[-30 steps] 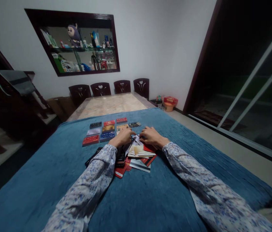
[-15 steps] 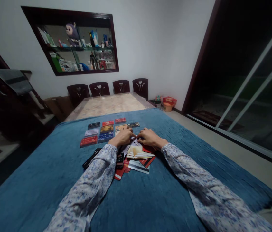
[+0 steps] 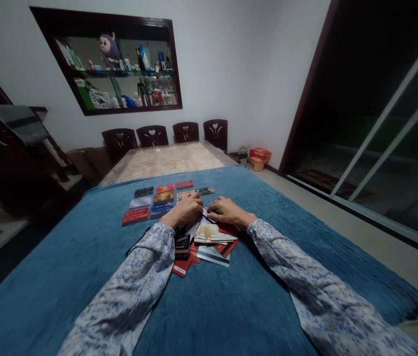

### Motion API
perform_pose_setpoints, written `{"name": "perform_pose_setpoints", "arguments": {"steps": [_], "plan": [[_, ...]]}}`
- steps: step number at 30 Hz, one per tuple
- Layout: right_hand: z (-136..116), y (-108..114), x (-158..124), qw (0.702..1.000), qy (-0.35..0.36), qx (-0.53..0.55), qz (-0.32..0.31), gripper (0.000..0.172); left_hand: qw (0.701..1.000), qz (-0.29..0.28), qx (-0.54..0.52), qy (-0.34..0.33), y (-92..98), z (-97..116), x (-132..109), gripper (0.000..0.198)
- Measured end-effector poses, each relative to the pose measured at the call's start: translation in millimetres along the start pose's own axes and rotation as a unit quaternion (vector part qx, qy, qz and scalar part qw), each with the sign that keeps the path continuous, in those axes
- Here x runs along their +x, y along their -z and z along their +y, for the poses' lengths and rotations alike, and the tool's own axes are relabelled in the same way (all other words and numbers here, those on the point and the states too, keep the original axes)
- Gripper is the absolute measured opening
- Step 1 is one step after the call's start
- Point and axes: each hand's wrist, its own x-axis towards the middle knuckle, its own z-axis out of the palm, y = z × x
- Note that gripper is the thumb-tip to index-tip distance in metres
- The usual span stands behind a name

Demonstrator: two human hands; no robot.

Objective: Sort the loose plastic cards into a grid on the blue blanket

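Observation:
My left hand [image 3: 185,211] is bent over the far side of a loose pile of cards, its fingers closed on a card. Between the hands, a pale card with a dark stripe [image 3: 209,216] shows only in part. My right hand [image 3: 228,211] curls in from the other side, fingertips pinched at that card. Below the hands lie cream cards [image 3: 209,233], a white card with a dark stripe [image 3: 214,255], red cards [image 3: 183,267] and a black card [image 3: 182,245]. My fingers hide part of the pile.
Beyond the left hand, cards lie in rows on the blue cloth [image 3: 253,296], among them a red stack [image 3: 135,216], a blue stack [image 3: 162,209] and a black card [image 3: 206,191]. Chairs [image 3: 185,132] stand behind the bare tabletop [image 3: 171,157].
My left hand and forearm have shifted slightly left, uncovering more of the black card. My right hand has barely moved. The dark stripe between the hands now shows more clearly.

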Motion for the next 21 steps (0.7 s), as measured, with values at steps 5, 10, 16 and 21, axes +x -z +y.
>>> {"name": "perform_pose_setpoints", "arguments": {"steps": [5,10,16,21], "plan": [[-1,2,0,0.999,0.017,0.033,0.009,0.033,1.0,0.008,0.006,0.0,5.0,4,-8,0.026],[0,8,-3,0.997,0.035,0.074,0.009,0.036,0.999,0.036,-0.008,0.01,6.8,5,-13,0.027],[9,3,-2,0.997,0.05,0.059,0.026,0.032,0.996,0.063,-0.031,0.049,0.4,-1,-18,0.029],[18,-5,3,0.995,0.044,0.053,0.079,0.027,0.985,0.112,-0.079,0.103,-10.1,-5,-20,0.021]]}}
